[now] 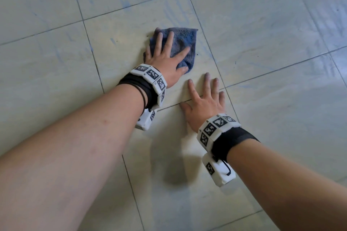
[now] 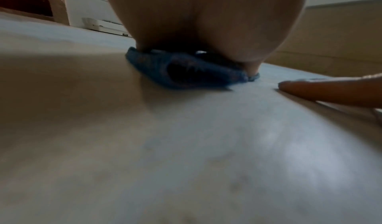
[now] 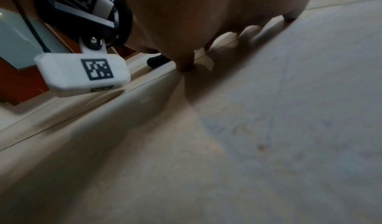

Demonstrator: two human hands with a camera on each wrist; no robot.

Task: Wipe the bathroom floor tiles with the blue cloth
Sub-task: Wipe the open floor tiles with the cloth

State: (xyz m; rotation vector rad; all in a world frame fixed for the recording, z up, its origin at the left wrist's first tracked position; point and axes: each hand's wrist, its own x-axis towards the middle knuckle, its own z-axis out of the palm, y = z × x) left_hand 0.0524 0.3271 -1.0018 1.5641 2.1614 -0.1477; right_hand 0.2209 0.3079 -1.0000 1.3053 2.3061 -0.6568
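Observation:
A crumpled blue cloth [image 1: 185, 43] lies on the pale floor tiles [image 1: 262, 33] in the middle of the head view. My left hand [image 1: 167, 56] presses flat on it with fingers spread and straight. In the left wrist view the cloth [image 2: 186, 74] is squashed under my palm [image 2: 206, 23]. My right hand [image 1: 204, 97] rests flat on the bare tile just below and to the right of the cloth, fingers spread, holding nothing. One of its fingers [image 2: 330, 92] shows at the right edge of the left wrist view.
Faint blue streaks [image 1: 172, 13] mark the tiles beyond the cloth. Dark grout lines [image 1: 206, 39] cross the floor. A wooden door frame [image 2: 31, 0] and a white object [image 2: 103, 25] stand far left; a low wall [image 2: 330, 31] runs along the right.

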